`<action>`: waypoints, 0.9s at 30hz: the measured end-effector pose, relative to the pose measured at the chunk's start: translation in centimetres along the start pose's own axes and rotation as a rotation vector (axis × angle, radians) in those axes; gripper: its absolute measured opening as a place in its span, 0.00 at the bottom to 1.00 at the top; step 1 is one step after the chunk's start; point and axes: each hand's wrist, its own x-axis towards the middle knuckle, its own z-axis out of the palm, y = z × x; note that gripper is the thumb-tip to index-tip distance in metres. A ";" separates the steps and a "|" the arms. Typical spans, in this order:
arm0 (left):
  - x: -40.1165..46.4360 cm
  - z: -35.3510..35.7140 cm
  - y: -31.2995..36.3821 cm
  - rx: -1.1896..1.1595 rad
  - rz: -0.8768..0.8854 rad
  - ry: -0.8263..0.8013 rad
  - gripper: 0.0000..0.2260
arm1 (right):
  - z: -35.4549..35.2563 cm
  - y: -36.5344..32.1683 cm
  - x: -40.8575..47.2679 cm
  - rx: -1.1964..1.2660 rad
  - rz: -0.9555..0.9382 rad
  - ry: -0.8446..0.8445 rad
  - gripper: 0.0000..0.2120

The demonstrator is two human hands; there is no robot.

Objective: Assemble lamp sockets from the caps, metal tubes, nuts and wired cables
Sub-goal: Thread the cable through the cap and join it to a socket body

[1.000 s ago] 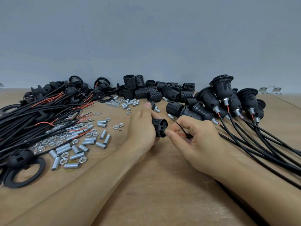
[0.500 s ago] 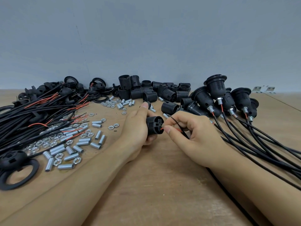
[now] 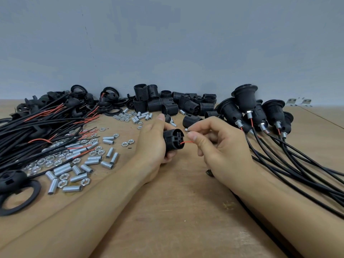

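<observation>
- At 9 o'clock on the wooden desk [image 3: 167, 211], loose black cables with red wire tips [image 3: 37, 127], silver metal tubes [image 3: 74, 168] and hex nuts [image 3: 64, 176] wait: much is left.
- At centre, the left hand [image 3: 150, 146] has its grip curled round a black ribbed socket body [image 3: 172, 141]; the right hand [image 3: 221, 149] pinches a thin red wire [image 3: 187, 142] entering it.
- At 2 o'clock, several finished black sockets with cables [image 3: 245, 107] lie.

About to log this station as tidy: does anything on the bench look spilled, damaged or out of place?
Nothing looks damaged. The metal tubes and nuts lie loosely scattered on the table, some under the heap of unused cables. The left hand holds a socket body, and the right hand pinches its red wire.
</observation>
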 end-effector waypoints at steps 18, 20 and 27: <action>-0.4 0.0 0.0 0.065 0.046 -0.032 0.30 | -0.3 -0.2 0.0 -0.150 -0.081 -0.020 0.08; -0.3 0.0 0.0 0.060 0.042 -0.029 0.30 | -0.3 -0.2 -0.1 -0.154 -0.078 -0.020 0.07; -0.4 0.2 0.0 0.109 0.067 -0.017 0.31 | -0.6 -0.2 0.1 -0.179 -0.045 -0.054 0.07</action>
